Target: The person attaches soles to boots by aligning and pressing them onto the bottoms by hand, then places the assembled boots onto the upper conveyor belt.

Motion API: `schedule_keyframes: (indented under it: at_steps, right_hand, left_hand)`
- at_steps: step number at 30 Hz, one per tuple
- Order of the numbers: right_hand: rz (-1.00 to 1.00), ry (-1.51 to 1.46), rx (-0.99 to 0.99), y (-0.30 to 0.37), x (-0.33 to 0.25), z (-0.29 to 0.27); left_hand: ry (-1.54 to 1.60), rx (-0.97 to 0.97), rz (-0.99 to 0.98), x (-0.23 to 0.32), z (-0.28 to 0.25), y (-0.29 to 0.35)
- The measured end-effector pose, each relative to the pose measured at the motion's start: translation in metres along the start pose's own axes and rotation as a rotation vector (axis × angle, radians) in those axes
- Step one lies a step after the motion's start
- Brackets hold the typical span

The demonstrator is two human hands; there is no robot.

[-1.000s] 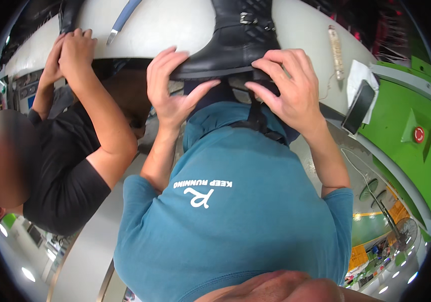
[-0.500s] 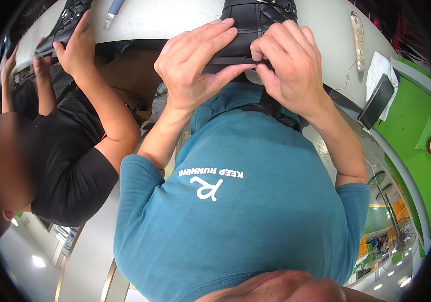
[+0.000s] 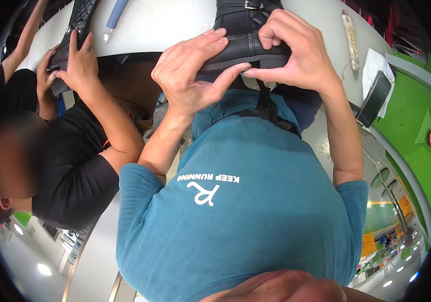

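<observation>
A black quilted boot (image 3: 240, 48) with a buckled strap lies at the table's near edge, its thick lower rim toward me. My left hand (image 3: 188, 75) grips the rim's left side, fingers on top and thumb along the edge. From the right, my right hand (image 3: 301, 53) holds the boot with curled fingers pressed on its upper face. Its thumb reaches along the rim until the two thumb tips nearly meet. What lies under the rim is partly hidden by my hands.
On the pale table (image 3: 170, 25) lie a blue-handled tool (image 3: 117, 14) with a metal tip and a wrapped stick (image 3: 350, 40). A phone (image 3: 375, 100) rests on white paper (image 3: 369, 73) beside green equipment (image 3: 411, 121). At left, a co-worker's hands hold another black boot (image 3: 81, 20).
My right hand has opened wider, its thumb stretching left along the rim and its fingers shifting up. The boot has tilted slightly in my grip. The co-worker has turned their boot.
</observation>
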State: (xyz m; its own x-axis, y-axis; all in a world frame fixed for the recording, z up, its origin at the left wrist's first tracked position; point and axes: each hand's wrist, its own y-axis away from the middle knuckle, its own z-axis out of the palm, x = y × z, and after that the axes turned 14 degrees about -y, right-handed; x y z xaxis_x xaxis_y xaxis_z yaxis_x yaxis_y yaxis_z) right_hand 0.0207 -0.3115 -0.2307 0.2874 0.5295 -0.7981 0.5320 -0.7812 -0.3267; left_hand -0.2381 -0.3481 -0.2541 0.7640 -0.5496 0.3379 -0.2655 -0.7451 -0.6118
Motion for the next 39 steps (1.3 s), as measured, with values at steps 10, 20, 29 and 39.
schedule_keyframes:
  at_steps: [10, 20, 29, 39]
  right_hand:
    - [0.194, -0.645, 0.660, 0.037, 0.026, 0.032]
    - [0.462, -1.052, 0.580, 0.031, -0.040, 0.035]
    - [-0.026, -0.657, 0.637, 0.038, -0.085, 0.028]
    - [0.135, -0.022, 0.723, 0.090, 0.017, 0.035]
  left_hand:
    - [-0.073, 0.122, 0.045, 0.008, 0.005, 0.034]
    - [-0.069, 0.094, -0.162, 0.044, -0.019, 0.062]
    - [0.480, 0.097, -0.205, 0.066, -0.009, 0.022]
    - [0.673, 0.213, -0.525, 0.043, 0.052, 0.000]
